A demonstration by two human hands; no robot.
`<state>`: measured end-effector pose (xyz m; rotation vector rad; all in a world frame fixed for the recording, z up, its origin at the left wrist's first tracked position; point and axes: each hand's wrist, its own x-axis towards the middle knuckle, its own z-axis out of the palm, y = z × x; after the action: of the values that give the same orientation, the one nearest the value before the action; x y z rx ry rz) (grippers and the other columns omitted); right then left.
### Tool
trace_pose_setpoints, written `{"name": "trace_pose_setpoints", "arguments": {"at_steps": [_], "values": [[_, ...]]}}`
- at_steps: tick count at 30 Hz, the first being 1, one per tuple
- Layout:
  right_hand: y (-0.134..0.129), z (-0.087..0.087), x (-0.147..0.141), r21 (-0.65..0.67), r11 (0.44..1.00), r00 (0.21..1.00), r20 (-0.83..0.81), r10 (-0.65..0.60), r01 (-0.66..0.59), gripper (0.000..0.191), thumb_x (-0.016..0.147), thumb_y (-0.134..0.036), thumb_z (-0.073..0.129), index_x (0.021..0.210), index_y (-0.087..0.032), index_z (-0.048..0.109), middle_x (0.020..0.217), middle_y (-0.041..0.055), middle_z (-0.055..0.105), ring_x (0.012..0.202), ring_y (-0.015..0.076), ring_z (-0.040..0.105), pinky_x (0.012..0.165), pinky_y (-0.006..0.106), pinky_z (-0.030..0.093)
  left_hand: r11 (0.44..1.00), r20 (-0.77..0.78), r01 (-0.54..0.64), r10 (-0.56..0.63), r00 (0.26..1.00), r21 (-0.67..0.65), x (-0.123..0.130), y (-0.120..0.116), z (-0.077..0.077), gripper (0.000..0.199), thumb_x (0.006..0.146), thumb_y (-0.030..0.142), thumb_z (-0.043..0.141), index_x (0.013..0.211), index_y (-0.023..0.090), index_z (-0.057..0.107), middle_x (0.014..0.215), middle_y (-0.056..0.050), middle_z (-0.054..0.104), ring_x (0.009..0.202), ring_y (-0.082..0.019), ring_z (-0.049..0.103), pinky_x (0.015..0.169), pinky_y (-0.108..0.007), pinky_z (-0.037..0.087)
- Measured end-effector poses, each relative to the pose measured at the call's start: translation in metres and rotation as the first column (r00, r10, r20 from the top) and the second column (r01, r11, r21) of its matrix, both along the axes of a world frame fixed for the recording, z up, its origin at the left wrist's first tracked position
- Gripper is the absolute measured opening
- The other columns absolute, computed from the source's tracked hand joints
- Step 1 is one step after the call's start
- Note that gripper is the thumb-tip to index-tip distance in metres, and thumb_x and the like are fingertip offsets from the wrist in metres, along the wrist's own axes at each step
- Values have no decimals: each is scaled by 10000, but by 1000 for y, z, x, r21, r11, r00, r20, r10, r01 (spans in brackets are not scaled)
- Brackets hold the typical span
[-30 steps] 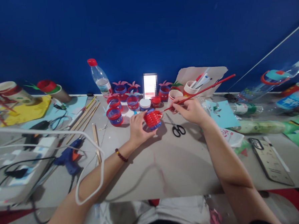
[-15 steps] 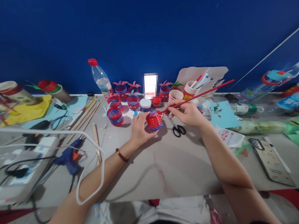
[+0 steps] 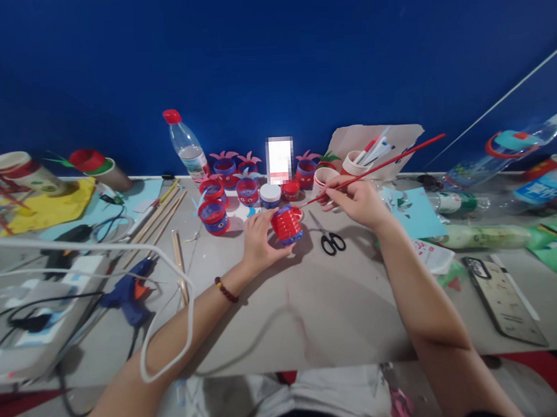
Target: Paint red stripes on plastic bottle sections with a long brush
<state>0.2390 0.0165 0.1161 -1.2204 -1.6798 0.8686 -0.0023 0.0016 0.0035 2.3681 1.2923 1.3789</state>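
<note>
My left hand (image 3: 260, 242) grips a small cup (image 3: 287, 225) painted red with blue at its rim, tilted above the table. In my right hand (image 3: 355, 199) is a long red brush (image 3: 388, 164), its tip close to the cup's upper right side. Behind the cup stand a white-lidded jar (image 3: 271, 195) and an open red paint pot (image 3: 290, 189). Several red and blue painted cups (image 3: 214, 217) with eyes and paper leaves surround them. Black-handled scissors (image 3: 332, 242) lie just right of the cup.
A clear bottle with a red cap (image 3: 189, 148) rises at the back. To the left are a blue glue gun (image 3: 132, 294), wooden sticks (image 3: 179, 263) and a power strip (image 3: 69, 306). Blue paper (image 3: 416, 214), plastic bottles and a phone (image 3: 502, 299) lie right.
My right hand has moved slightly right and up with the brush, drawing its tip back from the cup. My left hand still holds the cup almost in place.
</note>
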Motion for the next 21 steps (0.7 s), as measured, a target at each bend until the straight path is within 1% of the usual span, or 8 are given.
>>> {"name": "trace_pose_setpoints", "arguments": {"at_steps": [4,9,12,16,19,21], "values": [[0,7,0,-3,1000,999,-28,-19,19,278,782,-453,741,716,-195,661,817,67,735,680,223,737,644,353,651,1000,26,2,-2,1000,-14,0,1,-1,808,622,419,829,1308,226,449,1206,-112,626,1102,-319,595,971,-478,439],[-4,12,2,-14,1000,993,-117,-3,2,269,780,-456,760,782,-203,671,751,44,721,691,211,731,667,353,655,996,93,-26,34,995,-84,0,2,-4,855,640,402,829,1357,229,396,1268,-122,571,1160,-319,573,996,-485,448],[-6,10,2,-33,998,991,-124,43,-47,293,805,-478,738,815,-191,682,814,57,728,721,205,731,688,351,656,992,105,-12,26,994,-126,1,1,-2,902,649,368,821,1409,232,353,1292,-123,530,1184,-314,551,1015,-494,451],[-7,2,-3,-51,994,994,-48,99,-102,301,864,-477,676,841,-177,696,963,85,724,759,201,735,724,363,654,991,81,-1,12,997,-131,3,-1,1,938,630,315,812,1432,240,331,1303,-121,476,1216,-315,516,1038,-502,451],[-8,0,-9,-76,988,991,-1,135,-135,298,892,-465,638,888,-173,696,988,92,719,760,202,737,737,376,646,993,73,27,-18,997,-114,3,-1,2,892,617,295,807,1387,217,364,1289,-125,470,1222,-315,506,1047,-505,452],[-9,1,-11,-81,988,991,13,135,-133,305,886,-468,639,892,-168,688,991,95,719,732,193,733,724,369,641,994,91,42,-33,995,-97,2,-1,2,844,615,293,808,1344,209,392,1262,-120,489,1200,-307,518,1033,-500,465]]}}
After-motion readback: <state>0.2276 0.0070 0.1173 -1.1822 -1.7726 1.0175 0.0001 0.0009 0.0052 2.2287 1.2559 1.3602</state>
